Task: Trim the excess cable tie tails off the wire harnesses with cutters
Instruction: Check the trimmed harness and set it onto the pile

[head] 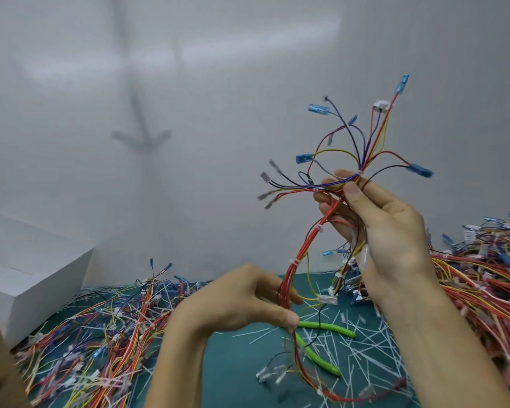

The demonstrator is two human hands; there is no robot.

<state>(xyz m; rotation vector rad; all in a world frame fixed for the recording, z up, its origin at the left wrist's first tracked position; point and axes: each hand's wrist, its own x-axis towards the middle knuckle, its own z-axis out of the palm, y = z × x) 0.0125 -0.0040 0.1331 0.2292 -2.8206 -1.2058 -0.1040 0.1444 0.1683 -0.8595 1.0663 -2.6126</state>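
The head of the cutters (326, 326) is hidden behind the left hand (242, 301); only green handles show beside its fingers. Left of the right hand (389, 231) fingers, the harness (304, 248) terminals are motion-blurred. Right of them, the wire pile (483, 275) runs off-frame.

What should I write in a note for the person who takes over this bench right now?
Left hand pinches the red bundle of the raised harness; right hand grips it higher, at the branches.
Cutters lie unheld on the green mat among cut tails.
A left pile and a right pile of harnesses lie; which is trimmed, I cannot tell.
Next, take the cutters.
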